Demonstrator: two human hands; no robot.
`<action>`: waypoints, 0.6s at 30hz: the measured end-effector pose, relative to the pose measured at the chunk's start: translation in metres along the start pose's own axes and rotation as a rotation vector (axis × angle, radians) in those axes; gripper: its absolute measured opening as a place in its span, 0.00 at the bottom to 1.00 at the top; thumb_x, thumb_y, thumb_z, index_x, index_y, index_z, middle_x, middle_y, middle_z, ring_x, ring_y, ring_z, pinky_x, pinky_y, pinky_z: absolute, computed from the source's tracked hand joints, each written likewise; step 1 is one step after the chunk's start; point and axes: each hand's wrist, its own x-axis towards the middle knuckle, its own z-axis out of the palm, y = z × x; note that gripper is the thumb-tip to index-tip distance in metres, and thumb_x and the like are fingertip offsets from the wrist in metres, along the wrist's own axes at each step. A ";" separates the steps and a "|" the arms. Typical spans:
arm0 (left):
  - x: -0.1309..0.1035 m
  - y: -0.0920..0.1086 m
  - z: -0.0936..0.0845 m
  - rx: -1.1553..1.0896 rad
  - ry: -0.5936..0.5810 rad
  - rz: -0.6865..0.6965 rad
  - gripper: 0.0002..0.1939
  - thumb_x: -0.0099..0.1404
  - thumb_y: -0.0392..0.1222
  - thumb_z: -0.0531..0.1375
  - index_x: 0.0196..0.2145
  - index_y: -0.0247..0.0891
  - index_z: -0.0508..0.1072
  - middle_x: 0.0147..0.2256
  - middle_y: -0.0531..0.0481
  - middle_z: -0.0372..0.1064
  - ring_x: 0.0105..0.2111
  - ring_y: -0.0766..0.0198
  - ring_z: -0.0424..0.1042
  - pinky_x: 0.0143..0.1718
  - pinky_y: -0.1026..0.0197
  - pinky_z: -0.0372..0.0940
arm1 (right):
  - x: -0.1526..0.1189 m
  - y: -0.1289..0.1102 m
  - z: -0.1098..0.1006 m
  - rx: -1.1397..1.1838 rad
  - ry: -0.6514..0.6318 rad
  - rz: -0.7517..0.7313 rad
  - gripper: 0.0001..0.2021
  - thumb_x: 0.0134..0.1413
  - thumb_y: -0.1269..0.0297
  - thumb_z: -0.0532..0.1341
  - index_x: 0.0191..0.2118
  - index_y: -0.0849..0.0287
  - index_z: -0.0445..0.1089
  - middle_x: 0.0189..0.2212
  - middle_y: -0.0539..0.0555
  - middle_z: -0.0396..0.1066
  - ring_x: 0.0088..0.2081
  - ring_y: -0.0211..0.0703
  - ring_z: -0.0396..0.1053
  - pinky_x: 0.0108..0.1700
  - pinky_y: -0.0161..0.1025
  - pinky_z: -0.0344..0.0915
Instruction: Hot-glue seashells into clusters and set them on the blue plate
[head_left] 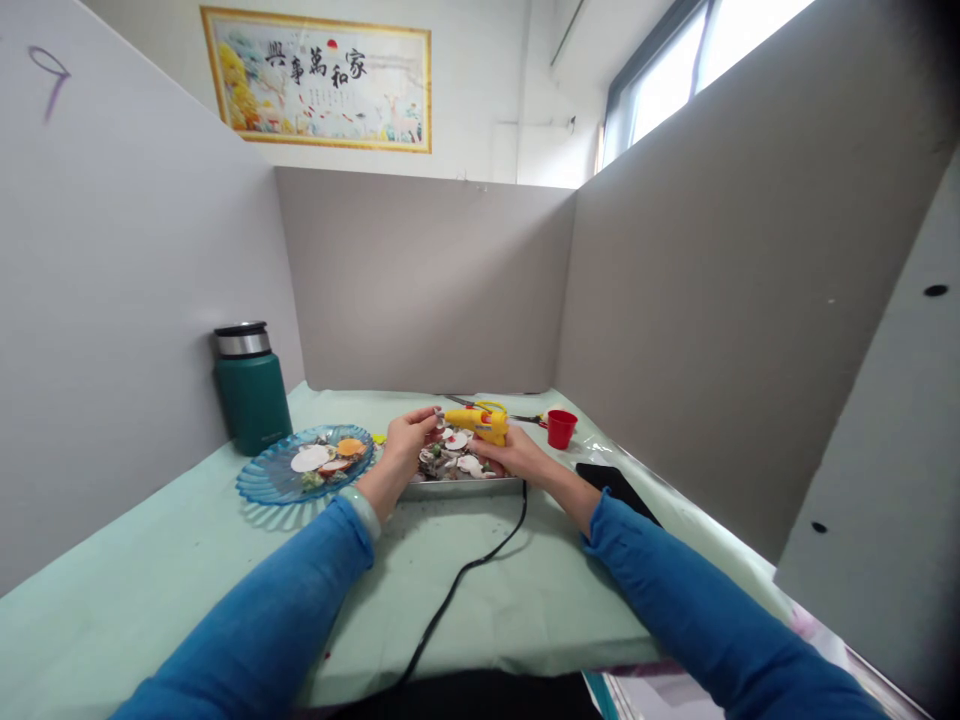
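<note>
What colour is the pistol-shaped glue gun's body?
The pistol-shaped glue gun has a yellow body, seen in the head view.

A yellow glue gun (480, 424) is roughly level above the silver tray (465, 490), nozzle beside a small greyish piece (439, 411); whitish shells (471, 465) lie jumbled inside the tray.

One metal tray (466, 489) is there, its shell pieces (454, 462) too jumbled to count. Above it: two hands, left (405, 442) and right (519, 455), and one glue gun (480, 425). Left of it: one blue plate (259, 492), one green bottle (253, 400). Right of it: one red cup (562, 429), one flat black object (616, 488). In front: one black cord (466, 568).
</note>
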 end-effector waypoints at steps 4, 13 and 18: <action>0.000 -0.001 0.000 0.005 -0.017 0.014 0.13 0.43 0.31 0.70 0.31 0.31 0.80 0.29 0.45 0.76 0.23 0.68 0.71 0.27 0.64 0.68 | 0.000 -0.001 0.000 0.017 -0.010 -0.028 0.15 0.53 0.56 0.64 0.24 0.60 0.64 0.15 0.46 0.60 0.16 0.31 0.56 0.20 0.32 0.56; -0.002 0.001 0.002 0.028 -0.034 0.000 0.12 0.42 0.31 0.71 0.29 0.31 0.80 0.27 0.46 0.75 0.24 0.67 0.71 0.28 0.64 0.66 | 0.000 -0.001 0.000 0.039 0.009 -0.056 0.17 0.52 0.52 0.65 0.26 0.60 0.65 0.17 0.46 0.62 0.16 0.30 0.57 0.18 0.31 0.54; -0.001 0.002 0.001 -0.032 -0.029 -0.031 0.12 0.45 0.29 0.70 0.30 0.30 0.79 0.28 0.46 0.76 0.23 0.69 0.71 0.28 0.64 0.67 | -0.001 -0.001 0.000 0.010 -0.004 -0.028 0.17 0.53 0.53 0.64 0.24 0.60 0.64 0.15 0.46 0.61 0.16 0.31 0.56 0.19 0.31 0.55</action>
